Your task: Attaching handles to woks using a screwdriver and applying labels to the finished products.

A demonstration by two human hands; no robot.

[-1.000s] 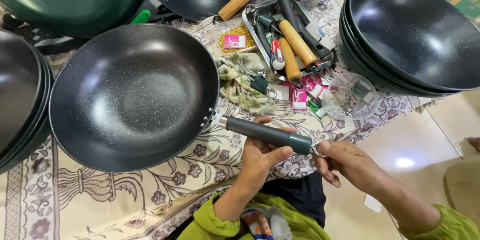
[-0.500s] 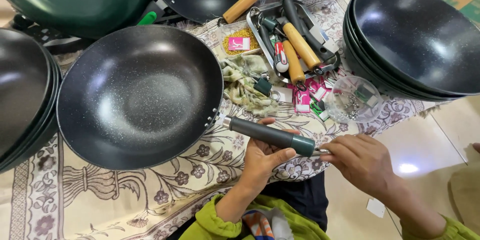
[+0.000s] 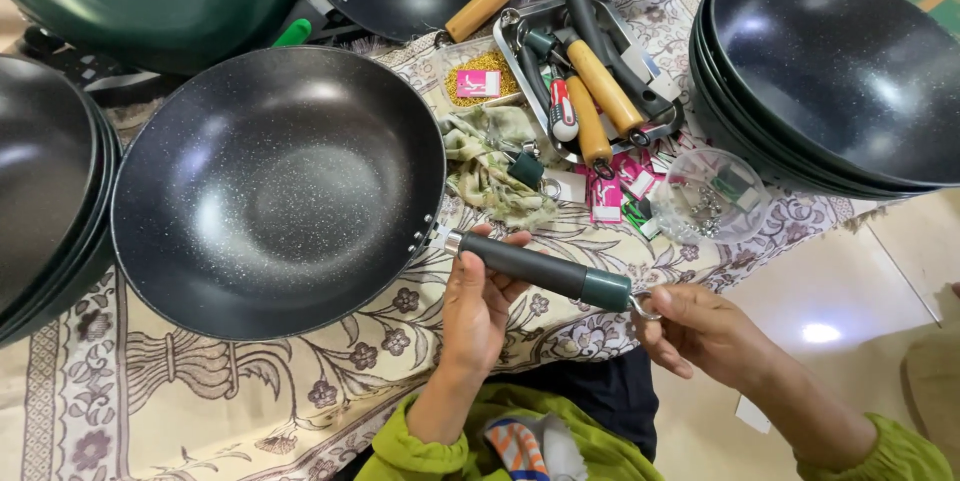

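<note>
The pan [image 3: 280, 191] has slid toward the desk's near edge, left hand [image 3: 478, 306] still grasping its handle [image 3: 540, 269], right hand [image 3: 700, 326] fingers pinching the end ring [image 3: 645, 307].

A metal tray [image 3: 520, 66] of wooden-handled [image 3: 603, 86] and dark handles lies well beyond the fingers. A crumpled green cloth [image 3: 490, 166] sits just past the fingertips, with pink packets [image 3: 607, 203] and a clear round lid [image 3: 712, 197] beside it. Stacked dark woks [image 3: 840, 71] stand off to one side, more [image 3: 40, 191] on the other, all on a patterned floral cloth [image 3: 150, 401].
</note>
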